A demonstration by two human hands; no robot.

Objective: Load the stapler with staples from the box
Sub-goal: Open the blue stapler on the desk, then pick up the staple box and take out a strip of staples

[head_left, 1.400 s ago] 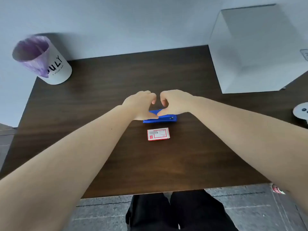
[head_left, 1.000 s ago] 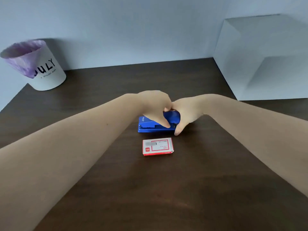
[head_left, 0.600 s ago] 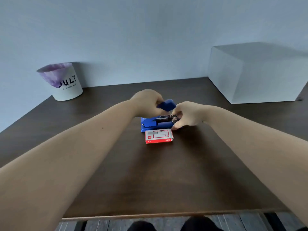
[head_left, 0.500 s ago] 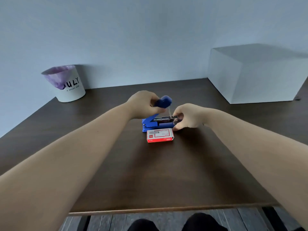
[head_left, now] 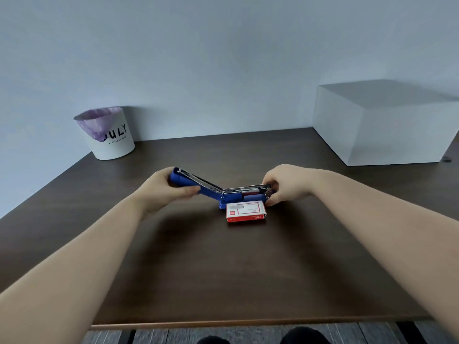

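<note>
stapler lid now swung fully back, left hand moved leftward

Blue plastic stapler with silver metal rail; red-and-white cardboard staple box; dark brown wood-grain desk; white bin, purple liner.

the stapler is being held open at the middle of the table, its lid swung out to the left in the left hand, its front end being gripped by the right hand. the staple box is lying just before it. a bin is standing at the back left, a large box at the back right.
</note>
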